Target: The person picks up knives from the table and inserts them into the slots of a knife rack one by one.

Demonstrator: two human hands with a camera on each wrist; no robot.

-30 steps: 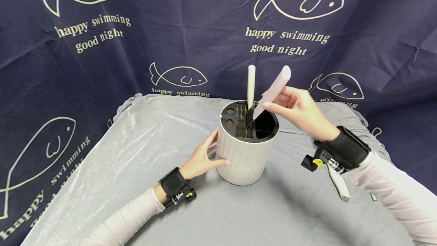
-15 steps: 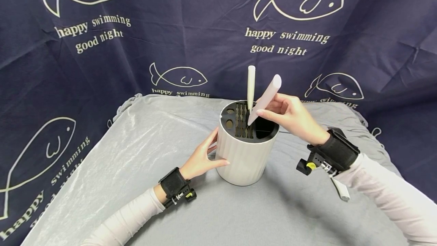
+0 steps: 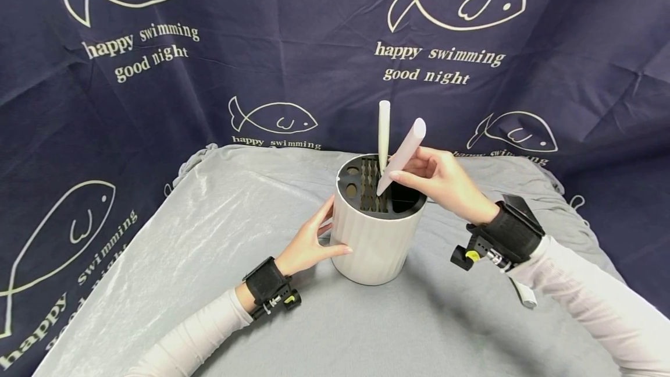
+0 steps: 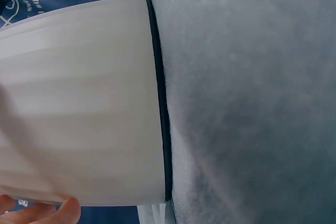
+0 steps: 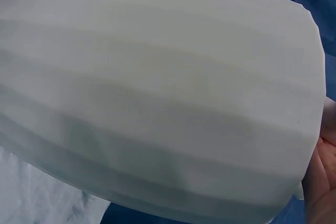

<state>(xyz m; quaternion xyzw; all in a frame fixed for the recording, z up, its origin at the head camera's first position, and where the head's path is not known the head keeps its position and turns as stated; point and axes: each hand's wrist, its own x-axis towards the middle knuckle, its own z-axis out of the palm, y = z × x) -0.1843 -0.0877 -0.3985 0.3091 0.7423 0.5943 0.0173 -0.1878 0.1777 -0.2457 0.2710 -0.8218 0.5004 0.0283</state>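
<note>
A white ribbed knife holder with a black slotted top stands upright on the cloth. My left hand holds its left side, thumb at the front and fingers farther back. In the right hand, thumb and fingers pinch the pink handle of a knife, tilted to the right over the slots; its blade is hidden. Just behind it a white-handled knife stands in the slots. The left wrist view shows the holder's side and fingertips; the right wrist view is mostly the holder's wall.
A white handle lies on the grey cloth, partly covered by the right forearm. The holder's top also has round holes at left and a large dark opening at right. A navy fish-print curtain hangs behind.
My right hand has moved left and down with the pink-handled knife, so its handle sits lower over the slots and the dark blade no longer shows. The left hand stays put.
</note>
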